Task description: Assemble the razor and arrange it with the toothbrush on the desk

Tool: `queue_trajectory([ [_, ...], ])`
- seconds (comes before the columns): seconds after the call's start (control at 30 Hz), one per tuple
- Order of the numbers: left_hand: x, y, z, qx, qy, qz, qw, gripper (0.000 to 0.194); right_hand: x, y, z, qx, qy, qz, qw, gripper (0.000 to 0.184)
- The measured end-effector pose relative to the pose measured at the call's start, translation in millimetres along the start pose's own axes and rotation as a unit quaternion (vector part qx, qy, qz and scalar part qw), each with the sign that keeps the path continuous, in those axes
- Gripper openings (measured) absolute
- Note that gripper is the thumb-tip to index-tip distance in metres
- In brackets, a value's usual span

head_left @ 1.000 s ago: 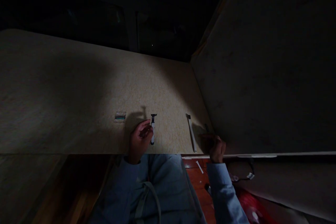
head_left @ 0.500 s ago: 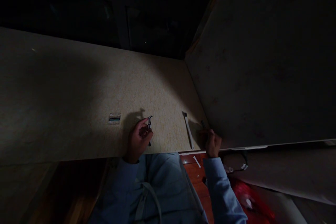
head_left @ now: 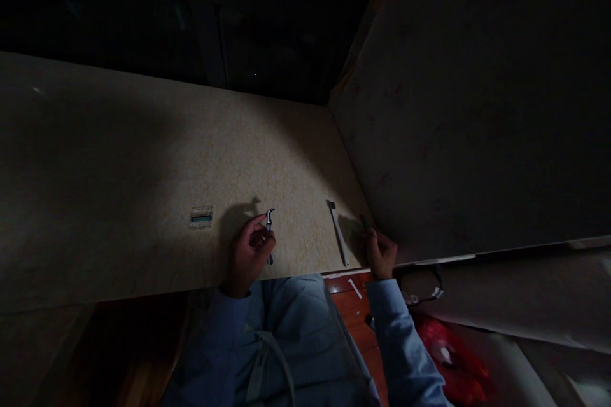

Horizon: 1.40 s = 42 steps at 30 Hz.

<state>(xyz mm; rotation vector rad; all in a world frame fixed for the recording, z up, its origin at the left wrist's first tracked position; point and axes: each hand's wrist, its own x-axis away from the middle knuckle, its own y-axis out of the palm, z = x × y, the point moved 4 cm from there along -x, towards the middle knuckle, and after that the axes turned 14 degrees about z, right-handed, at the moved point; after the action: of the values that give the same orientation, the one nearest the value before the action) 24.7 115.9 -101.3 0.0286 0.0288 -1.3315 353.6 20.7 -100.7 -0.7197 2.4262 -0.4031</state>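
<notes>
My left hand (head_left: pixel 249 251) is closed around a razor handle (head_left: pixel 269 226), lifted off the speckled tabletop (head_left: pixel 143 159) with its head pointing up. A small razor cartridge in a clear case (head_left: pixel 201 216) lies to its left. A white toothbrush (head_left: pixel 338 233) lies flat to the right. My right hand (head_left: pixel 380 253) rests at the table's right corner, its fingers curled on a thin dark stick-like thing (head_left: pixel 364 222) that I cannot make out.
A second pale tabletop (head_left: pixel 477 108) joins on the right. Below the edge are a wooden floor (head_left: pixel 356 311), a white strip (head_left: pixel 354 288), a red bag (head_left: pixel 453 356) and a dark cord (head_left: pixel 424 286). The background is dark.
My left hand has picked the razor handle up from the table and turned it upright. The view has drifted slightly; the right hand stays by the corner.
</notes>
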Motion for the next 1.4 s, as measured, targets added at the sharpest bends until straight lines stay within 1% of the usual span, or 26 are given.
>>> queue_trajectory([
  [0.13,0,0.1,-1,0.0,-0.002,-0.011,1.0,0.046,0,0,-2,0.003,-0.018,0.007,1.0,0.068],
  [0.33,1,0.2,0,-0.006,0.011,-0.02,1.0,0.045,-1,0,-9,0.002,-0.022,-0.009,1.0,0.068],
  [0.47,1,0.5,-1,-0.012,0.019,-0.017,1.0,0.043,-1,0,-9,0.01,-0.019,-0.015,1.0,0.069],
  [0.57,1,0.3,-3,-0.007,0.012,-0.018,1.0,0.043,-1,0,-7,0.017,-0.022,-0.01,1.0,0.069],
  [0.67,2,-0.6,-4,-0.004,0.012,-0.026,1.0,0.044,-1,1,-8,0.034,-0.037,-0.007,0.999,0.071],
  [0.83,5,-3.1,-3,0.004,0.027,-0.025,0.999,0.045,-1,3,-10,0.073,-0.07,-0.019,0.995,0.075],
  [1.07,9,-4.3,0,-0.009,0.042,-0.032,0.999,0.046,-2,2,-17,0.098,-0.094,-0.017,0.991,0.079],
  [1.23,10,-5.4,1,0.005,0.031,-0.046,0.998,0.045,-3,3,-18,0.085,-0.083,-0.021,0.993,0.084],
  [1.4,10,-9.5,0,0.024,0.03,-0.042,0.998,0.039,-1,-1,-10,0.069,-0.058,-0.002,0.996,0.083],
])
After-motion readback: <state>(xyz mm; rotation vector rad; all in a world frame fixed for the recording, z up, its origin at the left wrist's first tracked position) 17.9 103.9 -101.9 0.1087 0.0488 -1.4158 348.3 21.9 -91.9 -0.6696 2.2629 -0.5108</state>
